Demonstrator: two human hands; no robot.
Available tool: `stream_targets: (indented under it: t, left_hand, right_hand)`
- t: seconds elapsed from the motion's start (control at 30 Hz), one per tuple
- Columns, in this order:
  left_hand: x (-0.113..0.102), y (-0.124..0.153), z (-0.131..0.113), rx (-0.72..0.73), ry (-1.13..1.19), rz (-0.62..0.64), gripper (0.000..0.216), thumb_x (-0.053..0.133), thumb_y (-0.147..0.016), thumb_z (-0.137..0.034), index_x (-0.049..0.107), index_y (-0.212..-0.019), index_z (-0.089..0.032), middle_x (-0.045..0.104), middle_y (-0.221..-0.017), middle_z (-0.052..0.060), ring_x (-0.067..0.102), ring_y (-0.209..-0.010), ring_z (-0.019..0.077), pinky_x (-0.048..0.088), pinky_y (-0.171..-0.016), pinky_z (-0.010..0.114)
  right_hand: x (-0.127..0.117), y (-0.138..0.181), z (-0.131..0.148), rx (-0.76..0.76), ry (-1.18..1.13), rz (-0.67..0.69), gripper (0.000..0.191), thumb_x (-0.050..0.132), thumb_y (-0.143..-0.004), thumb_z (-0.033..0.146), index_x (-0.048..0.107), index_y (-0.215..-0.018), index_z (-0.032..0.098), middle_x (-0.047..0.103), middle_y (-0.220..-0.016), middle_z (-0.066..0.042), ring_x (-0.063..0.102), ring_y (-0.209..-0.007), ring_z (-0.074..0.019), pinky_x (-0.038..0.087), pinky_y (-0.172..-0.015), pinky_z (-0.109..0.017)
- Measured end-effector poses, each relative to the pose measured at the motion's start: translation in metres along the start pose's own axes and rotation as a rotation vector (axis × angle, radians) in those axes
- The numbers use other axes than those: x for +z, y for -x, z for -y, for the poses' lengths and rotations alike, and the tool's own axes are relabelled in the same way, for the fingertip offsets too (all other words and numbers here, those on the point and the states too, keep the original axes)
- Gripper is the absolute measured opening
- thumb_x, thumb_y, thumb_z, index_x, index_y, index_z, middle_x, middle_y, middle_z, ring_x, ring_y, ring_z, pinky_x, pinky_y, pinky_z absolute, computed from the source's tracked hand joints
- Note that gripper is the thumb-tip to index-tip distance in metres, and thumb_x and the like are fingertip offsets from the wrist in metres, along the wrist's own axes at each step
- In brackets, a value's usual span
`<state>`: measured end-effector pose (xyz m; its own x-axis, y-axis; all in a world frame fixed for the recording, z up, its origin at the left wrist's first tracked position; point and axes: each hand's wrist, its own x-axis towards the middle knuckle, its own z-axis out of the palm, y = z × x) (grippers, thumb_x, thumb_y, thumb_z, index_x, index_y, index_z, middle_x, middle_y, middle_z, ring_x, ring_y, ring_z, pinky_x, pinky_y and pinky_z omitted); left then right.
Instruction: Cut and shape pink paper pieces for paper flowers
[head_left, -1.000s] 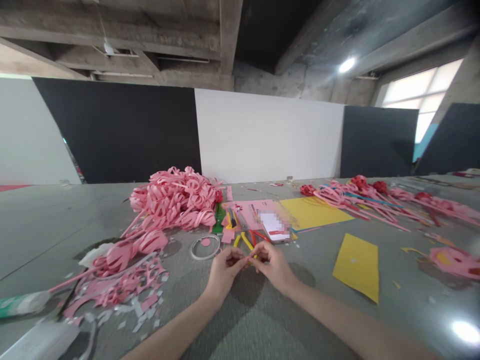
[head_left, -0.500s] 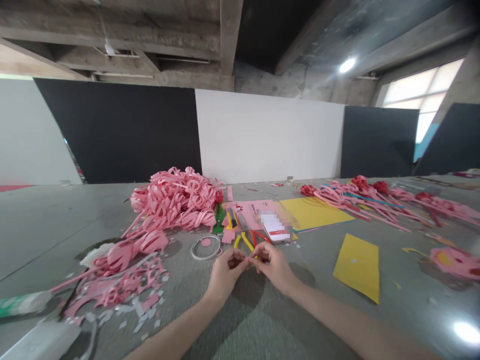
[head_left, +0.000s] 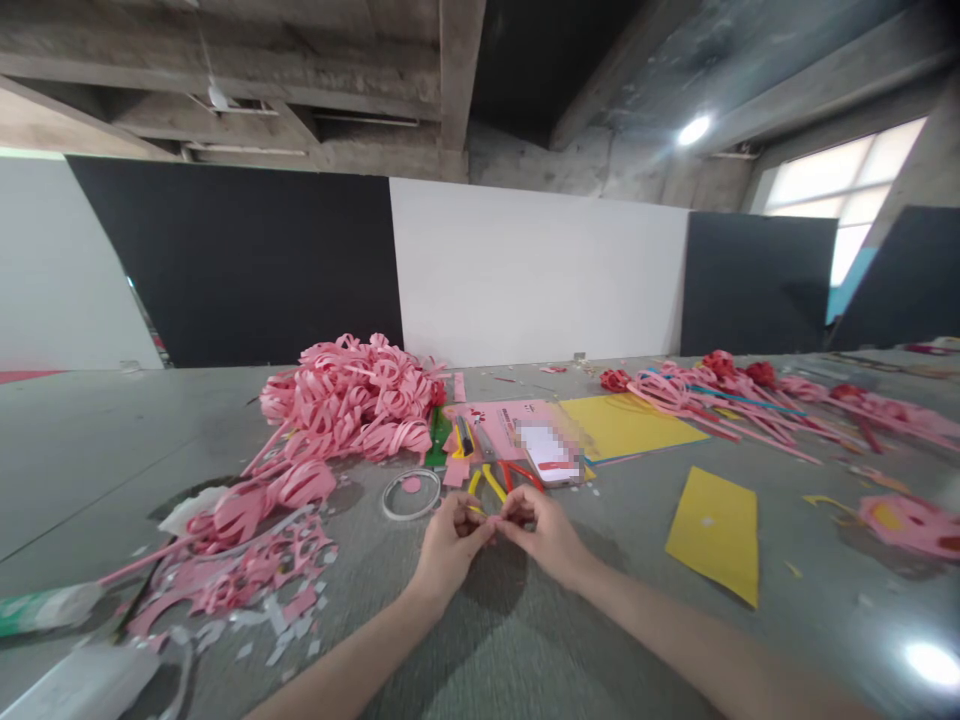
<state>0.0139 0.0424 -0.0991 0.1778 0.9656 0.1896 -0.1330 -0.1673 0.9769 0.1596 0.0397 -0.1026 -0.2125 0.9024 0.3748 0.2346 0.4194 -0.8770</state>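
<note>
My left hand (head_left: 448,548) and my right hand (head_left: 546,535) meet near the middle, thumbs and fingertips pinched together. Between them shows a tiny pink piece (head_left: 495,521), perhaps paper, mostly covered by the fingers. Just beyond the fingertips lie yellow-handled pliers (head_left: 493,483) and a red-handled tool (head_left: 523,472). A phone (head_left: 551,455) with a blurred screen rests behind them, beside a utility knife (head_left: 464,437). Left of my left hand sits a ring of white wire or tape (head_left: 411,495).
Left stands a large heap of pink paper-strip flowers (head_left: 352,395), with pink scraps (head_left: 247,570) nearer me. A glue-like tube (head_left: 49,608) and a white device (head_left: 86,685) are at the lower left. Yellow sheets (head_left: 716,535) and long-stemmed pink flowers (head_left: 675,395) lie to the right.
My fingertips have shifted very slightly, with the right hand's fingers moving a little left toward the left hand's. Everything else looks the same.
</note>
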Motion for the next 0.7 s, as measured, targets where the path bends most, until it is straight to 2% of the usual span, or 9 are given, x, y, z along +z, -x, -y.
stream_targets:
  t: [0.13, 0.43, 0.63, 0.7]
  left_hand:
    - [0.0010, 0.0011, -0.0010, -0.022, 0.051, 0.006, 0.033, 0.068, -0.059, -0.027, 0.043, -0.079, -0.018, 0.057, -0.053, -0.006, 0.056, -0.051, 0.0110, 0.042, -0.054, 0.022]
    - [0.0008, 0.0015, -0.0047, -0.115, 0.097, -0.014, 0.030, 0.068, -0.059, -0.029, 0.048, -0.076, -0.015, 0.062, -0.060, -0.001, 0.060, -0.059, 0.0132, 0.044, -0.058, 0.023]
    - [-0.0006, 0.0004, -0.0057, -0.084, 0.182, -0.079, 0.023, 0.064, -0.062, -0.028, 0.052, -0.075, -0.015, 0.060, -0.067, 0.001, 0.059, -0.062, 0.0137, 0.045, -0.061, 0.025]
    - [0.0001, 0.0016, -0.0085, -0.073, 0.149, -0.038, 0.019, 0.062, -0.065, -0.029, 0.054, -0.075, -0.015, 0.059, -0.069, 0.001, 0.057, -0.064, 0.0134, 0.043, -0.061, 0.024]
  right_hand:
    - [0.0013, -0.0010, -0.0039, 0.005, -0.024, -0.041, 0.014, 0.055, -0.072, 0.024, 0.044, -0.078, 0.017, 0.056, -0.072, 0.000, 0.056, -0.066, -0.0122, 0.045, -0.064, -0.026]
    - [0.0013, -0.0035, -0.0031, 0.046, -0.084, -0.081, 0.022, 0.059, -0.070, 0.032, 0.045, -0.077, 0.016, 0.055, -0.070, 0.000, 0.056, -0.064, -0.0122, 0.045, -0.061, -0.025]
    - [-0.0002, -0.0041, -0.0017, 0.105, -0.180, -0.126, 0.025, 0.062, -0.065, 0.032, 0.043, -0.074, 0.017, 0.054, -0.065, 0.002, 0.056, -0.058, -0.0115, 0.045, -0.058, -0.025]
    - [-0.0006, -0.0041, -0.0011, 0.112, -0.205, -0.120, 0.026, 0.063, -0.064, 0.032, 0.042, -0.073, 0.018, 0.054, -0.064, 0.003, 0.056, -0.057, -0.0114, 0.045, -0.058, -0.025]
